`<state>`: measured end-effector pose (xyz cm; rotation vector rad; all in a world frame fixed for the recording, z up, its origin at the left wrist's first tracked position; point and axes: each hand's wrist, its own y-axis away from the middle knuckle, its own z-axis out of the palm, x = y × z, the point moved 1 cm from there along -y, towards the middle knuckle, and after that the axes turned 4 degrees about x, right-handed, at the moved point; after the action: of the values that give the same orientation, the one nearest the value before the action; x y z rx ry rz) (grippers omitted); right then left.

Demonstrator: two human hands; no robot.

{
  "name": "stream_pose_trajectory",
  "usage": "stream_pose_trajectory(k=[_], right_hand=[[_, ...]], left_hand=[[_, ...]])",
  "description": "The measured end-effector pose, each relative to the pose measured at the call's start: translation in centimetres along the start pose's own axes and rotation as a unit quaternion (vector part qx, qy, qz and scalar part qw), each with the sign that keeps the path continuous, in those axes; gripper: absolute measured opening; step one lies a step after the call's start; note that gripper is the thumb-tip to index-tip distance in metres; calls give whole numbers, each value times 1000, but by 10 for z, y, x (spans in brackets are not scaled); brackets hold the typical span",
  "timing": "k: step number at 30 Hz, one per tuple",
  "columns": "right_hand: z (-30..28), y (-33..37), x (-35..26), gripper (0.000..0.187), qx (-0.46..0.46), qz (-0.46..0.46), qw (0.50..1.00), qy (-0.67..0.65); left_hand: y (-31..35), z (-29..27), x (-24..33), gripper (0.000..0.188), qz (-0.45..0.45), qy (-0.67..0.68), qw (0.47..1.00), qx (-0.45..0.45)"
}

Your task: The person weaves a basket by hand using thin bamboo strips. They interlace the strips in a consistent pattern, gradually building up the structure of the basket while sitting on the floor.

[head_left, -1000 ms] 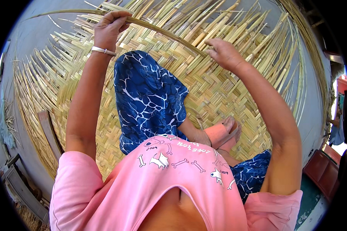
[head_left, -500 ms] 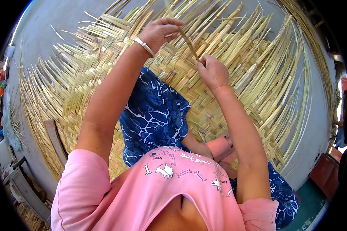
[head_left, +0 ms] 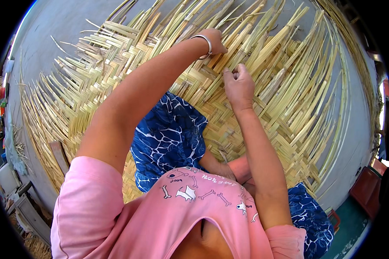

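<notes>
A large woven mat (head_left: 227,116) of flat, pale yellow-green split-cane strips lies beneath me, tight in the middle. Many loose strip ends (head_left: 285,56) fan out at its far and right sides. My left hand (head_left: 215,42), with a pale bangle (head_left: 209,45) at the wrist, reaches over the far part of the weave. Its fingers are curled down among the strips, and what they grip is hidden. Just nearer and to the right, my right hand (head_left: 240,86) is closed above the mat, thumb against bent fingers. Whatever it pinches is too small to make out.
Blue patterned cloth (head_left: 168,138) covers my bent leg on the mat. A flat wooden piece (head_left: 58,156) lies on the left. More long strips (head_left: 354,56) line the far right of the grey floor (head_left: 56,30). A dark red object (head_left: 365,189) stands lower right.
My left hand has moved right and down toward the mat. The strip stretched between both hands no longer shows there. My right hand has turned upright and shifted slightly.
</notes>
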<state>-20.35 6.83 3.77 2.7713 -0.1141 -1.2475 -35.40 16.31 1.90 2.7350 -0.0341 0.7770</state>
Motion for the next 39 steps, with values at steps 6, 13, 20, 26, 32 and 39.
stream_pose_trajectory(k=[6, 13, 20, 26, 32, 39], right_hand=[[-8, 9, -8, 26, 3, -5, 999, -34], [18, -16, 12, 22, -12, 12, 1000, -18], [28, -12, 5, 26, -18, -141, 981, 133], [25, -9, -4, 28, -48, -132, 977, 158], [25, -27, 6, 24, -68, -82, 983, 151], [33, -50, 20, 22, -117, -21, 989, 85]], left_hand=[[-9, -1, 0, 30, -62, 99, 988, -101], [-3, 11, -30, 37, -7, 192, 980, 41], [28, -9, -16, 50, -14, 473, 878, -76], [50, -19, -47, 19, -16, 619, 775, 130], [70, -8, -93, 16, -154, 528, 810, 205], [57, -20, -74, 23, -60, -76, 984, 152]])
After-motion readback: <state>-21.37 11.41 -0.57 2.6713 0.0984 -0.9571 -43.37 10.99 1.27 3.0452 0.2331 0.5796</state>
